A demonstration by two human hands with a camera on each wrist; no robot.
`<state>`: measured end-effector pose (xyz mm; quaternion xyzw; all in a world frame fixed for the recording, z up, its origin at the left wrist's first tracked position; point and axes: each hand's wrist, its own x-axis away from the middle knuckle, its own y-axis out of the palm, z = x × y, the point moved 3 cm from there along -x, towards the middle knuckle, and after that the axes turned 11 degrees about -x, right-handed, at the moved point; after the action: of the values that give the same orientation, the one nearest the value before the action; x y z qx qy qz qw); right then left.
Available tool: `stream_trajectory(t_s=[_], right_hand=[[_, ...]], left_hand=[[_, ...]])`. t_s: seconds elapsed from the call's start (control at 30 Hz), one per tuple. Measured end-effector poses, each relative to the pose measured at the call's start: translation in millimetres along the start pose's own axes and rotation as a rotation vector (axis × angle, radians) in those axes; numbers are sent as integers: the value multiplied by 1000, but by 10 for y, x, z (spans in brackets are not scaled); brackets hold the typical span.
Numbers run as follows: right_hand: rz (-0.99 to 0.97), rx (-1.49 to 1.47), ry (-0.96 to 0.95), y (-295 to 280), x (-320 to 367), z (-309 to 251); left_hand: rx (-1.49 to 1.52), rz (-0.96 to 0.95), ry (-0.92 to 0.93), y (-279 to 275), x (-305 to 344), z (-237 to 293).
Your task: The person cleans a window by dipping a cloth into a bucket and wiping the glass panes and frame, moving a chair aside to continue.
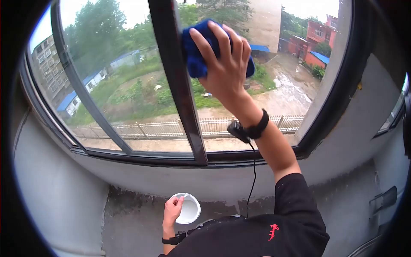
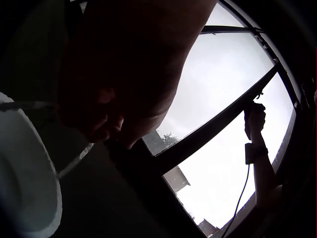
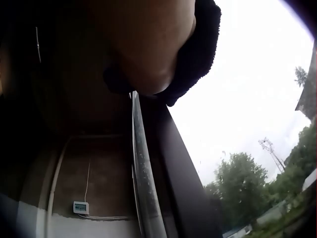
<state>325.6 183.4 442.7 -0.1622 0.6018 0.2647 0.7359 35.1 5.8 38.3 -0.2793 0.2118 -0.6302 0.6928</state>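
Note:
My right hand (image 1: 227, 64) holds a folded blue cloth (image 1: 197, 64), its fingers spread over it, against the window beside the dark upright frame (image 1: 173, 55). The cloth's dark fuzzy edge (image 3: 208, 54) shows past the hand in the right wrist view. Low down, my left hand (image 1: 172, 210) grips the handle (image 2: 77, 161) of a white bucket (image 1: 193, 210). The left wrist view shows this hand (image 2: 119, 94) mostly in shadow, fingers curled round the handle, with the bucket's rim (image 2: 54, 213) beside it.
Sliding glass panes (image 1: 120, 85) in dark frames stand ahead, above a sill rail (image 1: 171, 160) and a pale wall (image 1: 141, 177). A black cable (image 1: 253, 180) hangs from the right wrist. A second window (image 1: 391, 115) is at the far right. Bare concrete floor (image 1: 128, 227) lies below.

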Motion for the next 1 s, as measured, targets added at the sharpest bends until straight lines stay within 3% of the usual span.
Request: stream_trajectory(t_s=[0.2, 0.6, 0.63, 0.7, 0.77, 0.8, 0.87, 1.0], right_hand=[[82, 171, -132, -230, -90, 514], [344, 500, -19, -2228, 173, 2417], [316, 499, -6, -2157, 175, 2419], [482, 628, 227, -2039, 106, 2265], [369, 395, 232, -1811, -47, 1881], [464, 337, 86, -1569, -124, 1618], [363, 459, -6, -1218, -161, 1246], [281, 199, -60, -536, 113, 695]], left_hand=[[12, -5, 43, -30, -83, 12], [44, 16, 92, -75, -260, 57], [68, 24, 110, -99, -252, 89], [76, 2, 130, -123, -266, 71], [151, -21, 111, -132, -258, 79], [143, -41, 101, -135, -270, 84], [134, -36, 112, -148, -260, 97], [110, -89, 97, -35, -329, -50]])
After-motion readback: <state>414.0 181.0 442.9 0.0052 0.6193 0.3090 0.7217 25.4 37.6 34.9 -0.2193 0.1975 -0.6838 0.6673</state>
